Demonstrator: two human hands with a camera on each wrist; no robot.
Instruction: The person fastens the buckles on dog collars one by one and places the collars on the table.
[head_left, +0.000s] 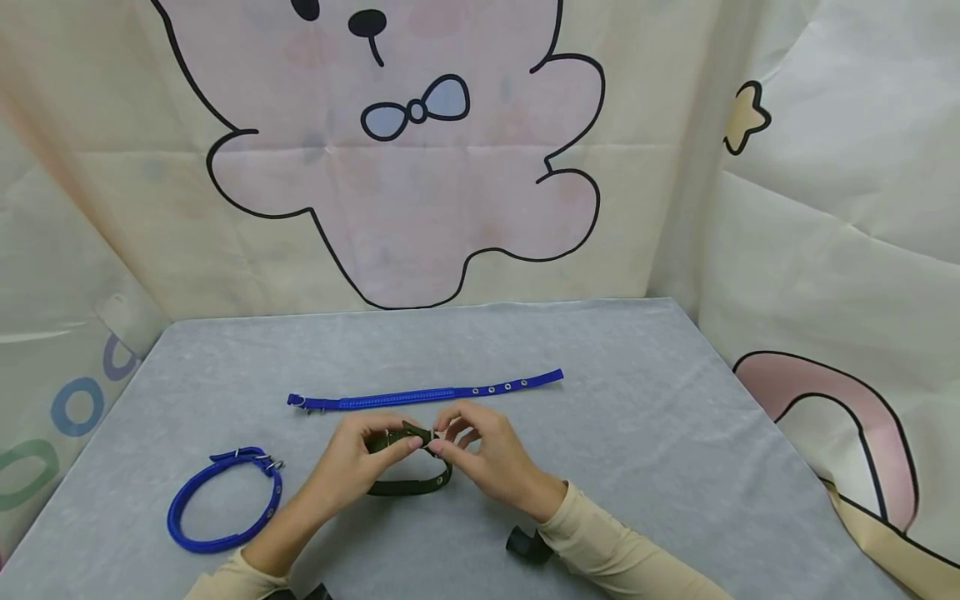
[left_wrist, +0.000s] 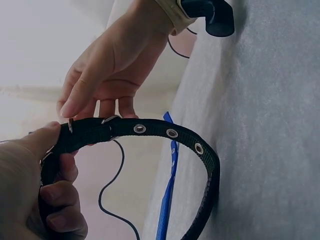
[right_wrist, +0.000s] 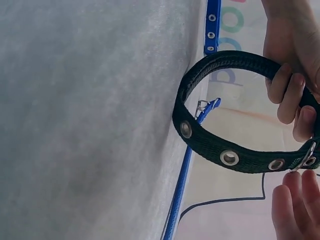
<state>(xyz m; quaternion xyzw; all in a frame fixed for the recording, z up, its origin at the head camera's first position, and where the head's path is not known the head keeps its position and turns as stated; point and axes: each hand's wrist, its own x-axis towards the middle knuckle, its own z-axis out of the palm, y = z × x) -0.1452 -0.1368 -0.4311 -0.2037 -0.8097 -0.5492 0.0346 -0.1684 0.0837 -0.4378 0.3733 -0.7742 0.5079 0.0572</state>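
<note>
A dark green collar [head_left: 408,487] with metal eyelets and a buckle [right_wrist: 304,157] is bent into a loop, its strap running through the buckle. My left hand [head_left: 351,458] grips it on the left side, thumb on top and fingers curled round the band, as the left wrist view [left_wrist: 22,175] shows. At the buckle end, my right hand [head_left: 483,454] pinches the collar's edge between thumb and fingertips; the exact contact is partly hidden. The loop's lower part hangs close to the table, and whether it touches is unclear.
Behind the hands, a blue collar [head_left: 397,399] lies stretched out on the grey cloth-covered table [head_left: 615,358]. Another blue collar [head_left: 180,504], buckled into a ring, lies to the left. A black object [head_left: 528,546] sits by the right sleeve. Printed curtains [head_left: 420,208] enclose the table.
</note>
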